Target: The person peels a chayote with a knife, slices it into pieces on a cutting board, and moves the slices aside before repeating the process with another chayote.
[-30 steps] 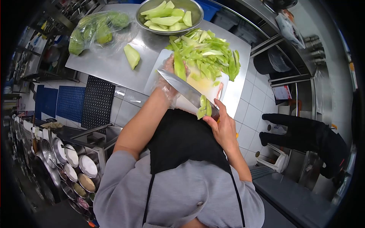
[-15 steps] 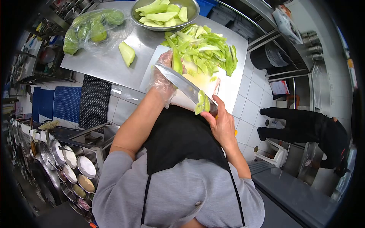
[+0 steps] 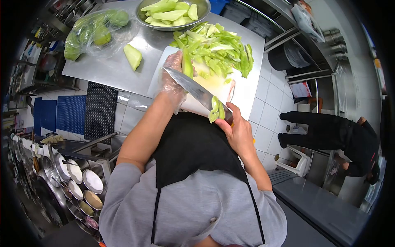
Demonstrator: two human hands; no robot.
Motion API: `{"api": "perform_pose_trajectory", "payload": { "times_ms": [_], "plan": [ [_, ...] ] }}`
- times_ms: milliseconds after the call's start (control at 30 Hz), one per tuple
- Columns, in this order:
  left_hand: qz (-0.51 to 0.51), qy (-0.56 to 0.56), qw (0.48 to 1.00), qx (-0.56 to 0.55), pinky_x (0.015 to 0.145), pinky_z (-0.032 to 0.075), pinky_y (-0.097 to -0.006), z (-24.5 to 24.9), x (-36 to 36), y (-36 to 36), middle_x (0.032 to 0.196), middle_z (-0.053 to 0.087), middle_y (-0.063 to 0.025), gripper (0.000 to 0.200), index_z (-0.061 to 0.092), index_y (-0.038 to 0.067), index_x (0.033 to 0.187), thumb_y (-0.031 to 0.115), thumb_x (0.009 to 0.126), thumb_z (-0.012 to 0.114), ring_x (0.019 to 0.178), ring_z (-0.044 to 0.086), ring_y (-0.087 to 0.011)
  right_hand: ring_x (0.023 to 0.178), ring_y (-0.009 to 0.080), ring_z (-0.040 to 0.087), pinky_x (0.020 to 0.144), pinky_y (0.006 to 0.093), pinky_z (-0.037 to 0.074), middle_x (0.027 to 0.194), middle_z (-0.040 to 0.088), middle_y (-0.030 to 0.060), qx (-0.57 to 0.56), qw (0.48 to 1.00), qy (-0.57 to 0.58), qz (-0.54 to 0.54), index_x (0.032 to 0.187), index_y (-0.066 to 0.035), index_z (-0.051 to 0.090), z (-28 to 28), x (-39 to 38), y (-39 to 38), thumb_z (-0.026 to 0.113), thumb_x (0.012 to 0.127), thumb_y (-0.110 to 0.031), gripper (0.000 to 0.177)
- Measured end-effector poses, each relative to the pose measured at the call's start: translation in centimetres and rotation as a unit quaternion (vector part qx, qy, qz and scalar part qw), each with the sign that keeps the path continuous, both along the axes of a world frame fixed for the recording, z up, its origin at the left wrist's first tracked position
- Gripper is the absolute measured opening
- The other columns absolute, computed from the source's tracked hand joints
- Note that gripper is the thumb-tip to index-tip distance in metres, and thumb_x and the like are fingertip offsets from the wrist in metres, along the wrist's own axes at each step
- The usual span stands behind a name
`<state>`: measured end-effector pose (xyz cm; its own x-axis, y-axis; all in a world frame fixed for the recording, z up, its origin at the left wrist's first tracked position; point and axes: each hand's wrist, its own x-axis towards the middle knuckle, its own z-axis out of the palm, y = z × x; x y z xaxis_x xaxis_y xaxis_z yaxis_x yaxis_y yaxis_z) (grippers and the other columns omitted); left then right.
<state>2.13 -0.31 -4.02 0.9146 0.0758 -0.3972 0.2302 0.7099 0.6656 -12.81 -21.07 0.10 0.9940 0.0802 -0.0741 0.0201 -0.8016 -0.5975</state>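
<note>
My left hand (image 3: pixel 173 78), in a clear plastic glove, is closed around a green piece of what looks like chayote (image 3: pixel 187 64). My right hand (image 3: pixel 240 129) is bare and grips a broad kitchen knife (image 3: pixel 193 88) near its handle end. The blade slants up and left, its tip by my left wrist. Green peel slices (image 3: pixel 215 110) cling to the blade close to my right hand. Beneath lies a white cutting board (image 3: pixel 156 80), and a heap of green peelings (image 3: pixel 218 49) spreads across and beyond its far side.
A steel bowl (image 3: pixel 143 20) of peeled pale wedges stands at the table's far edge. One peeled wedge (image 3: pixel 133 57) lies left of the board, with a plastic bag (image 3: pixel 96 33) of green chayotes beyond. Seasoning containers (image 3: pixel 93 181) sit lower left. A person in black (image 3: pixel 329 131) stands at right.
The whole view has shifted slightly, with table items appearing a little further left and up. Both hands keep their grips, and the knife stays near my left hand. The person at right has shifted slightly.
</note>
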Motion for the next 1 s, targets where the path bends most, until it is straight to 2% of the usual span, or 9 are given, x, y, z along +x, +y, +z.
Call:
{"api": "perform_pose_trajectory", "payload": {
  "times_ms": [133,333,433,533,1000],
  "plan": [
    [-0.011,0.006,1.000,0.000,0.064,0.056,-0.0342,0.4,-0.5,-0.1,0.091,0.062,-0.0084,0.029,0.056,0.007,0.113,0.035,0.107,0.059,0.070,0.062,-0.0185,0.079,0.0441,0.073,0.069,0.0491,0.057,0.086,0.072,0.0268,0.005,1.000,-0.001,0.002,0.135,0.002,0.053,0.1,0.2,0.2,0.072,0.094,-0.052,0.070],
    [-0.029,-0.017,0.998,-0.057,0.064,0.057,-0.0346,0.4,-1.4,-0.7,0.093,0.062,-0.0087,0.027,0.055,0.008,0.116,0.030,0.104,0.066,0.071,0.062,-0.0189,0.080,0.0465,0.073,0.069,0.0501,0.056,0.087,0.072,0.0289,0.023,0.999,-0.019,-0.013,0.135,0.001,0.053,-0.9,0.7,-0.2,0.072,0.095,-0.049,0.067],
    [-0.029,-0.014,0.996,-0.084,0.065,0.057,-0.0343,0.6,-1.5,-0.7,0.095,0.062,-0.0091,0.027,0.056,0.008,0.117,0.029,0.103,0.067,0.072,0.062,-0.0193,0.081,0.0480,0.072,0.070,0.0502,0.056,0.086,0.072,0.0297,0.027,0.999,0.018,-0.015,0.135,0.001,0.053,-0.4,0.7,-0.3,0.071,0.096,-0.049,0.067],
    [-0.022,-0.011,0.998,-0.061,0.067,0.057,-0.0340,0.5,-1.4,-0.2,0.096,0.062,-0.0089,0.027,0.056,0.010,0.118,0.028,0.102,0.068,0.074,0.063,-0.0196,0.082,0.0488,0.072,0.072,0.0506,0.056,0.084,0.072,0.0294,0.042,0.998,0.052,-0.011,0.136,0.001,0.053,0.0,0.2,-0.6,0.071,0.096,-0.050,0.066],
    [-0.053,-0.037,0.996,-0.064,0.067,0.056,-0.0341,-0.1,-0.9,0.1,0.096,0.062,-0.0097,0.023,0.054,0.011,0.117,0.028,0.105,0.064,0.075,0.062,-0.0196,0.082,0.0488,0.072,0.074,0.0503,0.056,0.084,0.072,0.0288,0.059,0.997,0.051,-0.004,0.136,0.000,0.051,-0.3,0.8,-1.3,0.068,0.099,-0.049,0.064]
  ]
}}
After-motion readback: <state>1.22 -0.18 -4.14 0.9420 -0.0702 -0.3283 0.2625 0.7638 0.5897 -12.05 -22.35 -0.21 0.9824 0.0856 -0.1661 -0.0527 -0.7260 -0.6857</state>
